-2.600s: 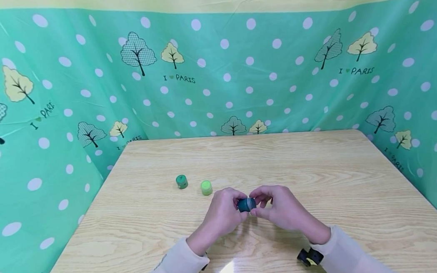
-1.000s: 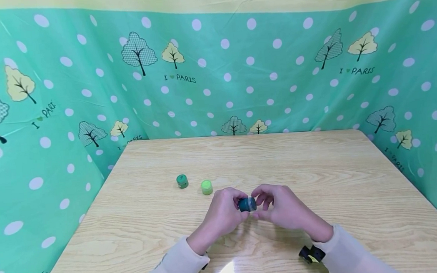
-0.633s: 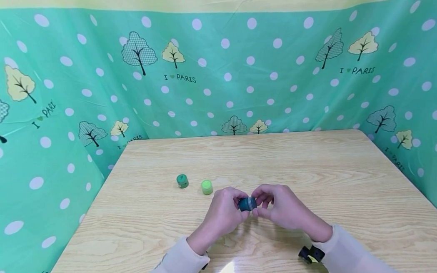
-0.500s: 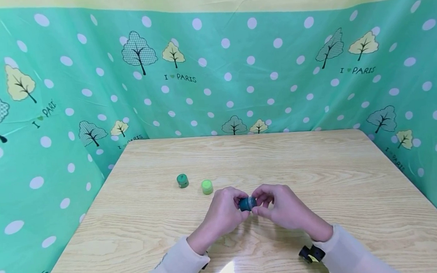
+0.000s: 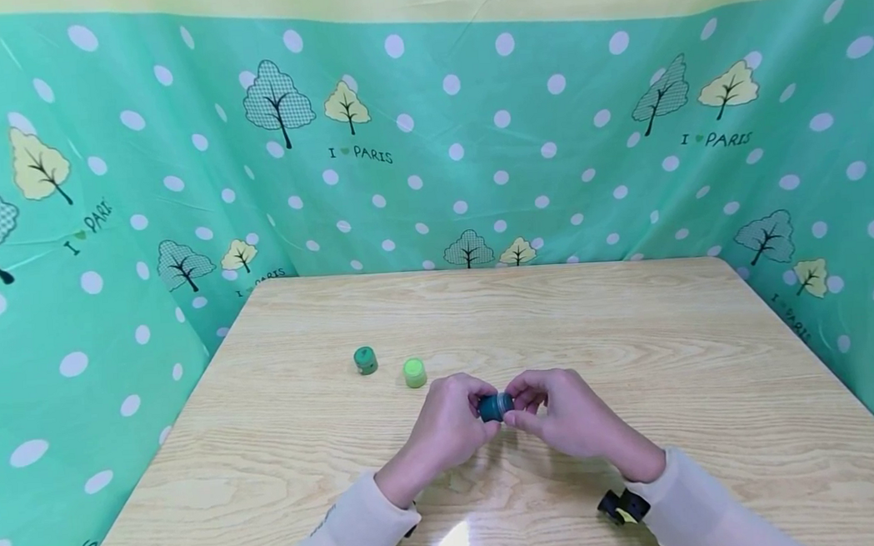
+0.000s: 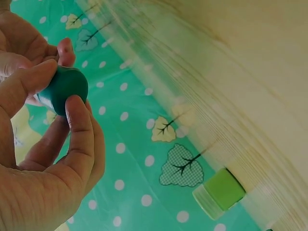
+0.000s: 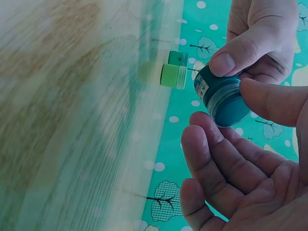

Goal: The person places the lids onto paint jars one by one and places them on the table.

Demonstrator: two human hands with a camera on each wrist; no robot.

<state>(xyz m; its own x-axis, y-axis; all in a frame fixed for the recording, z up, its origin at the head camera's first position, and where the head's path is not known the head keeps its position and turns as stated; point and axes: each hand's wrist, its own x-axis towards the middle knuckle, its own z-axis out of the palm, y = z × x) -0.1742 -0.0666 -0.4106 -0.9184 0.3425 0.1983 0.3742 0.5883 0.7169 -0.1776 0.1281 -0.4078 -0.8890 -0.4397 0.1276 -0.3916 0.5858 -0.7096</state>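
Note:
Held level between both hands is a small dark teal paint jar (image 5: 494,407), its clear ribbed end facing right. My left hand (image 5: 449,422) grips the body, thumb and fingers curled round it. In the right wrist view a white label shows on the jar (image 7: 211,89), close to the left thumb. My right hand (image 5: 566,415) pinches the ribbed end; its thumb lies along the rim and fingertips meet the lower edge. The left wrist view shows the jar's smooth rounded teal end (image 6: 72,89) between the left fingertips.
A light green jar (image 5: 415,373) stands upright on the wooden table (image 5: 597,313), just beyond the left hand. Farther left stands a darker green jar (image 5: 365,360). Behind and beside the table hangs a green dotted curtain (image 5: 504,144) with printed trees.
About a second ago the right fingers were spread off the jar's ribbed end; now they are back on it. The left hand keeps its grip, and the jars on the table stay put.

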